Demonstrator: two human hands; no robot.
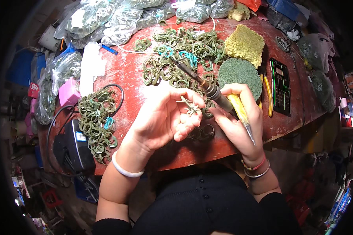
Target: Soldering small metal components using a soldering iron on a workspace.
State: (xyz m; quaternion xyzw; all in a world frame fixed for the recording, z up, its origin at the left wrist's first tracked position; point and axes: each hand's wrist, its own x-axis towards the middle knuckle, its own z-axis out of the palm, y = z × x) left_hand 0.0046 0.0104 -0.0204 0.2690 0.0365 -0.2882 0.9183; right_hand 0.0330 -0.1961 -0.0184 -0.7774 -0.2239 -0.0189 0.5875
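My left hand (164, 113) is palm up above the table, its thumb and fingers closed around a small green ring piece (190, 106) with thin prongs. Gripped in my right hand (243, 123) are two tools: a dark soldering-iron-like tool (211, 92), its long shaft slanting to the upper left, and a yellow-handled pointed tool (239, 109), tip toward me. Just beyond both hands lies a large pile of green rings (180, 51), a few turquoise ones among them. A second pile of green rings (98, 121) is at the left.
On the right are a round green sponge pad (239, 76), a yellow sponge (245, 45), a yellow-handled tool (268, 96) and a phone (281, 86). Clear bags (90, 19) line the red table's (141, 96) far edge. A black box (79, 145) with cables stands left, near a pink block (69, 92).
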